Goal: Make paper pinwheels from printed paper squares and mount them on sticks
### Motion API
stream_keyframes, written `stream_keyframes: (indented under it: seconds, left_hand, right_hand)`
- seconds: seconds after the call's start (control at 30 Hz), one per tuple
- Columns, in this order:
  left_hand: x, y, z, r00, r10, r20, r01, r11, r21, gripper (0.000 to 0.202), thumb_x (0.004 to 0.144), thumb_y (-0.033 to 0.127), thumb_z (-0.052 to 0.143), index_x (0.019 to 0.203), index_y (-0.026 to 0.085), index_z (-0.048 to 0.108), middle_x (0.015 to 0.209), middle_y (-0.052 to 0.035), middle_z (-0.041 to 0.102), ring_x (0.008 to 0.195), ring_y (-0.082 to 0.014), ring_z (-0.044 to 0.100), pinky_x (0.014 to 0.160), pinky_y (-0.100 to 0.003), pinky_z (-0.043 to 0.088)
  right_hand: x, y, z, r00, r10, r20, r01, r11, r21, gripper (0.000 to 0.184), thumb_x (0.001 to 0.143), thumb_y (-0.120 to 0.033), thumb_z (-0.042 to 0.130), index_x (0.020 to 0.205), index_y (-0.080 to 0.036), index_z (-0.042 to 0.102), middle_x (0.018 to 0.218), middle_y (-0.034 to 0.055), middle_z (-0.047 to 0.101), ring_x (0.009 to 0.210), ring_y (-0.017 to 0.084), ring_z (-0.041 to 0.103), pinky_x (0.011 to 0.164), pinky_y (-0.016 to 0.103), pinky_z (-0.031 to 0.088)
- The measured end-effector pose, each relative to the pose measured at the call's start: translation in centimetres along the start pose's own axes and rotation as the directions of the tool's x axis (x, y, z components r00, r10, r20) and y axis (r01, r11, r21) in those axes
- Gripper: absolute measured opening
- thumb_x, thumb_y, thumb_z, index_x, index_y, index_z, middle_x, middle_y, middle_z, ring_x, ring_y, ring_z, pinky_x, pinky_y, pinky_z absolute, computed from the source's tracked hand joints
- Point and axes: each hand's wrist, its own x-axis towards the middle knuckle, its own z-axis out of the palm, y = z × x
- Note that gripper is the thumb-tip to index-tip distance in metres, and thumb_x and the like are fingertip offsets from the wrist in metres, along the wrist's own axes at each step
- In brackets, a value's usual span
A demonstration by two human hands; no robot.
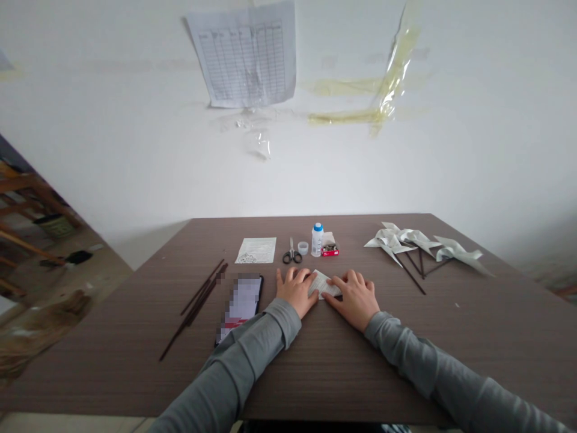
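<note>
Both of my hands rest on a small folded sheet of white paper [323, 282] in the middle of the brown table [315, 361]. My left hand [295, 290] lies flat with fingers spread, pressing the paper's left part. The fingers of my right hand [355, 296] are stretched over its right part. Most of the paper is hidden under the two hands. Grey sleeves cover both arms.
A phone [241, 305] lies left of my left hand, with several thin dark sticks [198, 299] beyond it. Behind the hands are a paper sheet [256, 249], scissors [292, 254], a white glue bottle [317, 239], its cap [303, 247], and a small red box [330, 248]. Finished paper pinwheels [421, 245] lie at the right.
</note>
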Motion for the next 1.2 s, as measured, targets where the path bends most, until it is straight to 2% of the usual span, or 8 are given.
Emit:
stream_keyframes:
  seconds: [0.17,0.33,0.47,0.6,0.9,0.97,1.07,1.2]
  left_hand:
    - [0.0,-0.4,0.3,1.0,0.012,-0.006,-0.012,1.0,0.0,0.056,0.119,0.033,0.082,0.175,0.043,0.086,0.18,-0.0092,0.081,0.172,-0.0485,0.063,0.155,-0.093,0.037]
    - [0.0,-0.5,0.4,1.0,0.007,0.03,-0.007,1.0,0.008,0.059,0.121,0.034,0.077,0.18,0.042,0.082,0.186,-0.0097,0.077,0.177,-0.0499,0.059,0.156,-0.096,0.032]
    - [0.0,-0.4,0.4,1.0,0.011,0.022,-0.011,1.0,0.015,0.059,0.121,0.033,0.077,0.179,0.041,0.082,0.186,-0.0099,0.077,0.177,-0.05,0.059,0.156,-0.096,0.033]
    - [-0.1,-0.3,0.1,0.999,0.0,0.045,0.0,1.0,0.014,0.062,0.122,0.031,0.075,0.183,0.04,0.079,0.19,-0.0096,0.075,0.18,-0.0506,0.057,0.157,-0.096,0.031]
    - [-0.2,0.0,0.1,0.999,-0.013,0.053,0.013,1.0,-0.007,0.063,0.122,0.03,0.073,0.184,0.04,0.079,0.19,-0.0101,0.075,0.179,-0.0503,0.057,0.158,-0.095,0.03]
    - [-0.1,-0.1,0.2,0.999,-0.007,0.04,0.008,1.0,-0.014,0.062,0.121,0.031,0.075,0.182,0.04,0.081,0.188,-0.0106,0.076,0.177,-0.0504,0.059,0.157,-0.096,0.031]
    - [0.0,-0.2,0.4,1.0,-0.004,0.017,0.005,1.0,-0.021,0.058,0.121,0.033,0.078,0.178,0.04,0.084,0.185,-0.0108,0.078,0.175,-0.0499,0.061,0.156,-0.095,0.033]
    - [-0.1,-0.2,0.3,1.0,-0.015,0.01,0.016,1.0,-0.016,0.053,0.121,0.034,0.079,0.173,0.042,0.086,0.185,-0.0083,0.08,0.175,-0.0482,0.062,0.156,-0.093,0.037]
  right_hand:
    - [-0.3,1.0,0.3,0.999,0.036,-0.01,-0.036,0.999,0.014,0.043,0.12,-0.05,0.08,0.16,-0.043,0.093,0.144,0.019,0.082,0.134,0.048,0.078,0.109,0.06,0.065]
    - [-0.4,2.0,-0.3,0.982,0.169,0.079,-0.171,0.985,0.018,0.063,0.12,-0.044,0.074,0.183,-0.05,0.076,0.164,0.0165,0.077,0.158,0.047,0.071,0.129,0.066,0.06]
    - [-0.6,3.0,-0.8,0.97,0.208,0.129,-0.211,0.978,0.007,0.068,0.123,-0.043,0.065,0.19,-0.051,0.069,0.174,0.0147,0.072,0.17,0.046,0.065,0.137,0.072,0.056]
    - [-0.7,4.6,-0.6,0.971,0.214,0.11,-0.218,0.976,0.022,0.072,0.119,-0.038,0.064,0.188,-0.052,0.07,0.174,0.014,0.072,0.17,0.048,0.065,0.135,0.075,0.057]
    - [-0.3,8.4,0.6,0.981,0.175,0.087,-0.184,0.976,0.119,0.081,0.106,-0.031,0.069,0.182,-0.058,0.077,0.175,0.0088,0.074,0.168,0.048,0.066,0.129,0.072,0.064]
    - [-0.1,8.7,0.8,0.985,0.161,0.054,-0.168,0.97,0.176,0.083,0.103,-0.024,0.066,0.178,-0.056,0.081,0.176,0.009,0.075,0.167,0.048,0.067,0.129,0.073,0.065]
    - [0.4,8.7,0.6,0.993,0.114,-0.023,-0.104,0.96,0.261,0.077,0.102,-0.017,0.058,0.163,-0.047,0.094,0.167,0.0109,0.082,0.16,0.045,0.072,0.128,0.071,0.067]
    - [1.2,7.2,0.1,0.997,-0.015,-0.073,0.036,0.955,0.295,0.063,0.111,-0.021,0.057,0.153,-0.042,0.099,0.159,0.0117,0.087,0.154,0.043,0.074,0.13,0.07,0.067]
